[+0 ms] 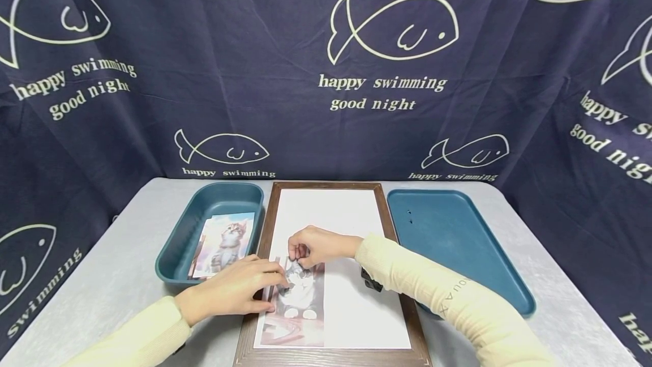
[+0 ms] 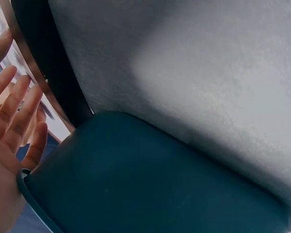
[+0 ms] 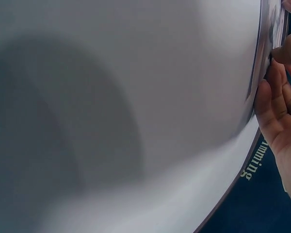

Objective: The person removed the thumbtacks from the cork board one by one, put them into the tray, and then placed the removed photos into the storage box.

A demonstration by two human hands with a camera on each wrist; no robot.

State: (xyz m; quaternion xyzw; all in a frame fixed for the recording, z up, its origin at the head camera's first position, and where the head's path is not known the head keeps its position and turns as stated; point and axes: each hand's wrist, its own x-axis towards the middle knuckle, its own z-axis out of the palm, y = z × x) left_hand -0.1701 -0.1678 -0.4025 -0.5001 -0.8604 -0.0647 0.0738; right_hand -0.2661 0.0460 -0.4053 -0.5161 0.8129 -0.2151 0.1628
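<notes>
A cat photo print (image 1: 305, 302) lies on the left part of a white board (image 1: 364, 316) with a brown wooden frame (image 1: 268, 225). My left hand (image 1: 234, 290) rests its fairly straight fingers on the print's left side; the left wrist view shows this palm (image 2: 2, 160) beside the frame. At the print's upper edge my right hand (image 1: 321, 245) curls, thumb and finger pinching a small dark piece (image 3: 270, 60). Its kind is too small to tell, and the fingers partly cover it.
Left of the board stands a deep teal bin (image 1: 175, 248) holding several prints, a kitten picture (image 1: 229, 242) on top. To the right lies a shallow teal tray (image 1: 458, 242) with small black pieces (image 1: 410, 213) near its left side. A fish-patterned curtain (image 1: 295, 118) hangs behind the table.
</notes>
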